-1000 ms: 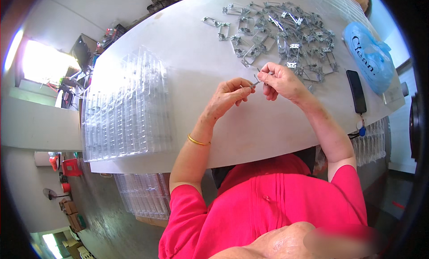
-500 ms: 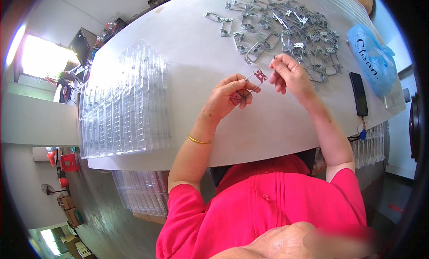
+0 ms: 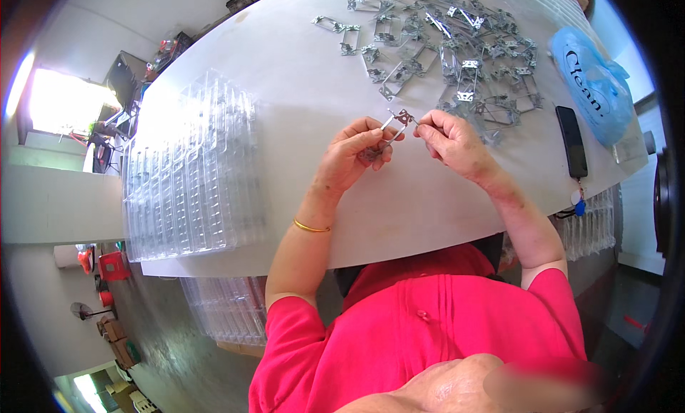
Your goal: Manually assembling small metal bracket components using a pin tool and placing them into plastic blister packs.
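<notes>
My left hand [image 3: 347, 158] is closed around one end of a small metal bracket frame [image 3: 404, 118], made of two thin rods with a cut-out plate at the far end. Just right of that plate, my right hand [image 3: 457, 146] pinches a tiny thin piece, its tip at the plate; the fingers mostly cover it, so its kind is unclear. Beyond both hands, a loose heap of similar metal bracket frames [image 3: 467, 65] spreads over the white table [image 3: 307, 113].
Stacked clear plastic trays [image 3: 193, 177] stand on the table's left side. At the right lie a black phone [image 3: 571, 142] and a blue plastic bag [image 3: 591, 85]. More clear trays [image 3: 225, 306] sit below the table's left front edge.
My right hand has come down and left, bringing the tiny piece to the bracket's end plate. My left hand, still gripping the bracket, has shifted slightly left.
</notes>
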A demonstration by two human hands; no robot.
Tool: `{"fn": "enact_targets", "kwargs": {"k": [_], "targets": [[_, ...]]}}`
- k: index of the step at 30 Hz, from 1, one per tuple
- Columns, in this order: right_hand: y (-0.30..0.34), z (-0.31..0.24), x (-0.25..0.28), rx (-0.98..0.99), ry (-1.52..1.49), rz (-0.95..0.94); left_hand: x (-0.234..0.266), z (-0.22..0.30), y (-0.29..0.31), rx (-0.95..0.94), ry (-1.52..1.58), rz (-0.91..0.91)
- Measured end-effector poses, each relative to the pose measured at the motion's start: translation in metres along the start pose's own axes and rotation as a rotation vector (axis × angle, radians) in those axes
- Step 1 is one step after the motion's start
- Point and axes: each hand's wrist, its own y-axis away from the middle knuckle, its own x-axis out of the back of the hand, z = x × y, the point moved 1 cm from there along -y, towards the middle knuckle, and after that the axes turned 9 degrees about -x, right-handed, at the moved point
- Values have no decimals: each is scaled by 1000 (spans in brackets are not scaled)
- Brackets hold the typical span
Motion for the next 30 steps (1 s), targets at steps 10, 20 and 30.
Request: {"fn": "enact_targets", "kwargs": {"k": [10,20,30], "targets": [[-9,-7,2,-155,-182,-110,-5,7,6,32,-206,-79],[-8,-5,12,-338,-380,-361,-8,0,13,17,-263,-149],[-21,6,28,-39,-159,75,-12,4,7,109,-241,-267]]}}
